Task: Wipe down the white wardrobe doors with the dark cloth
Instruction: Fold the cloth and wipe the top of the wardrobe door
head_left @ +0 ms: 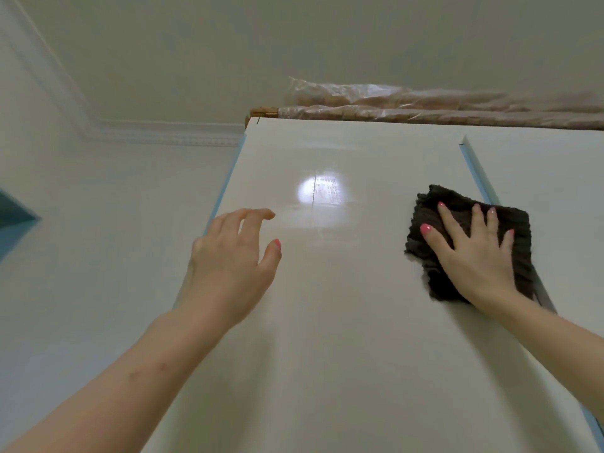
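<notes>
A glossy white wardrobe door fills the middle of the view, seen from below, with a round light glare near its top. A dark folded cloth lies flat against the door's upper right side, close to the blue-edged gap. My right hand presses on the cloth with fingers spread. My left hand hovers near the door's left edge, fingers apart and curled, holding nothing. A second white door stands to the right of the gap.
Plastic-wrapped rolled bundles lie on top of the wardrobe under the ceiling. A white wall with a moulded cornice stands to the left. A blue strip runs along each door edge.
</notes>
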A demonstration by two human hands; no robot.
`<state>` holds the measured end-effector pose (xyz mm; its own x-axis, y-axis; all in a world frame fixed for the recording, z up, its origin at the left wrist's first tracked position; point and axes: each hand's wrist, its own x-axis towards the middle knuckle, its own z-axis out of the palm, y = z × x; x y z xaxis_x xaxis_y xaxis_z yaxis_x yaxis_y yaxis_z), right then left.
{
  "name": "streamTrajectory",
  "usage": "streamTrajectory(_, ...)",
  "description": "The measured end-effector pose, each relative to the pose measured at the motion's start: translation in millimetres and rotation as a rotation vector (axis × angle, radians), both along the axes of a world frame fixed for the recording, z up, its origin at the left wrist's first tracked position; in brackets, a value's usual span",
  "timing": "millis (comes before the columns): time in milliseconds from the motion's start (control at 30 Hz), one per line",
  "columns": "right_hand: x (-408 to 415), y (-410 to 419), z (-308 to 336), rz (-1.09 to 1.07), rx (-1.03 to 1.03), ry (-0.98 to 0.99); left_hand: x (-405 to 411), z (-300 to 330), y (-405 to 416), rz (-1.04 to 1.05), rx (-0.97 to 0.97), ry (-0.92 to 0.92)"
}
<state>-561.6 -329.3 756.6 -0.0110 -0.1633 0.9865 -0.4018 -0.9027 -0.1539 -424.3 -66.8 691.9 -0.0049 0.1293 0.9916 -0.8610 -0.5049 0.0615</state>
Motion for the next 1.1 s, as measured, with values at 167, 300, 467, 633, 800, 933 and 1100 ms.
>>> streamTrajectory(167,48.0,55.3,10.9,-0.017,0.126,-0.091,8.8,-5.4,16.0,0.013,0.043,-0.012)
streamTrajectory(300,90.8,108.3,15.0,0.001,0.055,-0.033,18.6,-3.9,28.3,0.022,0.068,-0.002)
streamTrajectory(467,136.6,173.0,20.4,0.105,-0.194,0.24,31.1,-1.6,39.5,0.037,0.065,0.015)
streamTrajectory(633,153.5,198.7,23.3,0.028,-0.381,0.471,40.8,-4.0,45.0,0.04,0.063,0.0)
streamTrajectory(800,163.4,203.0,-13.8,-0.003,-0.401,0.384,45.0,-6.1,46.6,-0.033,0.03,0.02)
streamTrajectory(933,179.5,206.4,-72.9,0.042,-0.491,0.161,31.7,-19.5,42.7,-0.13,-0.028,-0.011)
streamTrajectory(1100,151.8,200.2,-73.5,-0.128,-0.44,0.457,19.3,-37.1,30.1,-0.169,-0.002,-0.012)
